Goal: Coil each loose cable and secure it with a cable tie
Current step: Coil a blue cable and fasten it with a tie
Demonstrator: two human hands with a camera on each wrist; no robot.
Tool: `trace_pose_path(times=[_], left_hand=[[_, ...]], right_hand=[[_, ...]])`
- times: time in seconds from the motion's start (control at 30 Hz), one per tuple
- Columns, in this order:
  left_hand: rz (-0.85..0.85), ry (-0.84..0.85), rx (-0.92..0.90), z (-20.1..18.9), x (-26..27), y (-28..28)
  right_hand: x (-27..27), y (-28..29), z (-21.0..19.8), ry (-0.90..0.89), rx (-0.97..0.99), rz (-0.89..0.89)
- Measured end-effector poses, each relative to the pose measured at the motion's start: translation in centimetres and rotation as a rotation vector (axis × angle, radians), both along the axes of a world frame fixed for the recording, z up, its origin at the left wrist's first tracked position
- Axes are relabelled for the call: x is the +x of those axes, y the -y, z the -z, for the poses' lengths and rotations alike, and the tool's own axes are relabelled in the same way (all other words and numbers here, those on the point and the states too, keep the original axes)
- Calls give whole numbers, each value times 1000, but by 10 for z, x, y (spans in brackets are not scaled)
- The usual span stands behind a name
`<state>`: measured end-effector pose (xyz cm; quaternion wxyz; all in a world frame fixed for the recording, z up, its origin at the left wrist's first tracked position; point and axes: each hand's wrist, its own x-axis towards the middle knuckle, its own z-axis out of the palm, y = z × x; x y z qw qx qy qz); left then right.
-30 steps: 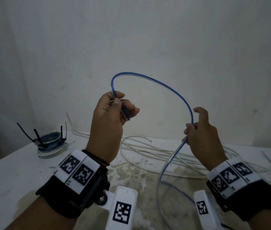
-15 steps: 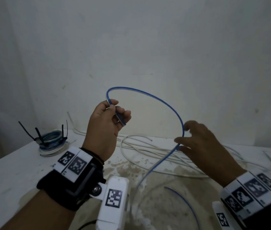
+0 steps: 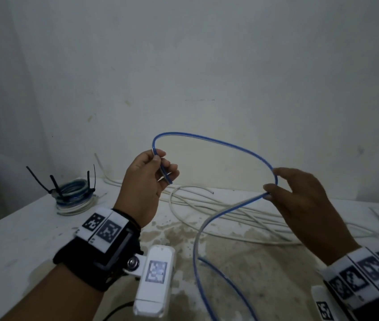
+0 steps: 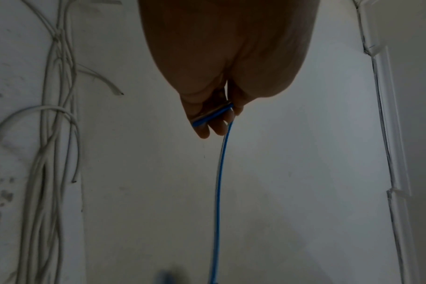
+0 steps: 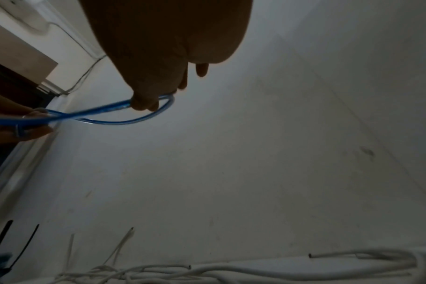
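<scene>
A blue cable [image 3: 218,141] arches in the air between both hands and then drops to the white table [image 3: 21,239], curling toward the near edge. My left hand [image 3: 160,167] is raised and pinches the cable's free end between thumb and fingers; the left wrist view shows that short end across the fingertips [image 4: 214,119] with the blue cable [image 4: 219,182] running away below. My right hand [image 3: 272,184] holds the far side of the loop between thumb and fingertips. In the right wrist view the blue cable [image 5: 124,121] bends round those fingers [image 5: 146,104].
A finished coil of blue and white cables [image 3: 75,193] with black ties sticking up lies at the table's back left. Several loose white cables [image 3: 230,218] sprawl along the back by the wall. A stained patch [image 3: 241,262] marks the table's middle.
Both hands and the loop have dropped lower. My right hand let go, slid along the cable to the right, and now holds it further along, which widens the loop.
</scene>
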<state>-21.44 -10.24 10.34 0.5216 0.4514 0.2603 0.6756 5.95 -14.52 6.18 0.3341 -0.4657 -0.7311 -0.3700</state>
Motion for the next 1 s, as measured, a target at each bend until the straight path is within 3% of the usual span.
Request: trace_pose_path(times=[0.07, 0.2, 0.43, 0.73, 1.0], left_hand=[[7, -32, -34, 5, 1, -1], [34, -124, -110, 20, 9, 0], [111, -171, -156, 37, 28, 10], [86, -288, -34, 50, 48, 22], [156, -466, -31, 55, 49, 32]], right_hand=[[1, -2, 4, -151, -139, -52], [3, -5, 12, -720, -471, -43], [-26, 1, -2, -1174, -770, -241], [-72, 16, -34, -1054, -880, -437], [-93, 9, -57, -1031, -818, -515]])
